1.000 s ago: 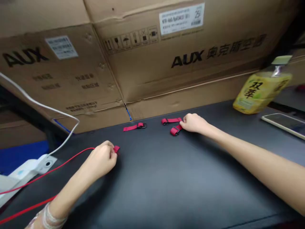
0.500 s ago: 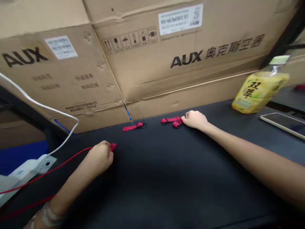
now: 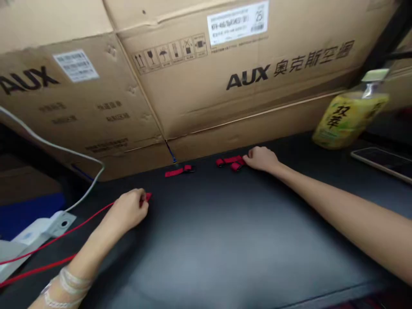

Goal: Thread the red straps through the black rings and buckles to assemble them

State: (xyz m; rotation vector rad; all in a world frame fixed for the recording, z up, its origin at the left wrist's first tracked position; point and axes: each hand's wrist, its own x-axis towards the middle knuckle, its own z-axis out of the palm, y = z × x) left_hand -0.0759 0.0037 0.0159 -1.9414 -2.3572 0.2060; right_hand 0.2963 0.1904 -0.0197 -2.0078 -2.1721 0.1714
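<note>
Leftmost, a red cord [image 3: 86, 221] crossed the dark tabletop [image 3: 206, 240] toward the left hand [image 3: 127, 211], whose fingers were curled closed on a scrap of red webbing [image 3: 148, 196]; only a small, blurred end showed past the fingertips. Farther right, near the cardboard box [image 3: 199, 107], a short red strap [image 3: 174, 172] lay flat, its right end folded into a loop at a black buckle. Next came two more, touching: a longer strap [image 3: 232, 160] with a black buckle near its looped left end, and a lower strap [image 3: 236, 166], stubby and looped, also black-buckled. At their right ends, the right hand [image 3: 262, 159] was curled nearly closed, fingertips against the webbing; whether it gripped or merely touched, I couldn't tell.
</note>
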